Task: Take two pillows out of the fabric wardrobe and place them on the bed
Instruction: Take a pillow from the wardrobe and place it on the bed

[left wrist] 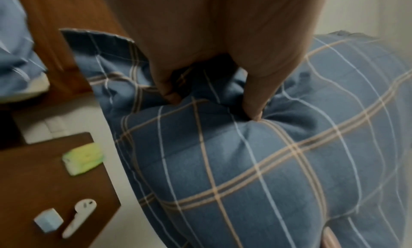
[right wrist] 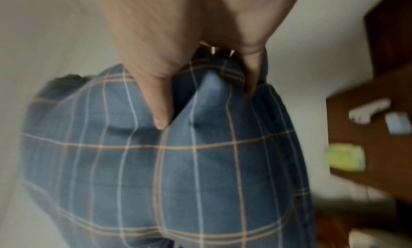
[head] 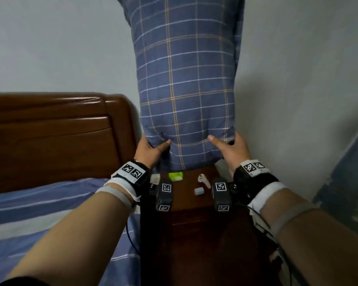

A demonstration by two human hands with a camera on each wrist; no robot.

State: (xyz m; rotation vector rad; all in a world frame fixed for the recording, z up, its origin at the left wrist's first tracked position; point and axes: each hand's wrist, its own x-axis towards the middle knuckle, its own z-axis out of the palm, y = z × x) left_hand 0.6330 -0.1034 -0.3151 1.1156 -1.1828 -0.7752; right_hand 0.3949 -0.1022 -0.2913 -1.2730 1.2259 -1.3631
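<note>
far left, the bed with striped blue sheet and wooden headboard. next, the left hand grasps the lower left corner of the plaid pillow, thumb and fingers pinching bunched fabric. centre, the pillow is held upright in the air, against the wall, above the nightstand tabletop, which carries a green packet, an earbud and a small pale block. right, the right hand grasps the lower right corner likewise. the wardrobe is not in view. judgement: the pillow is in transit to the bed; swinging it leftward with both corner grips kept firm, and its lower edge kept high over the small items, should land it flat near the headboard.
</note>
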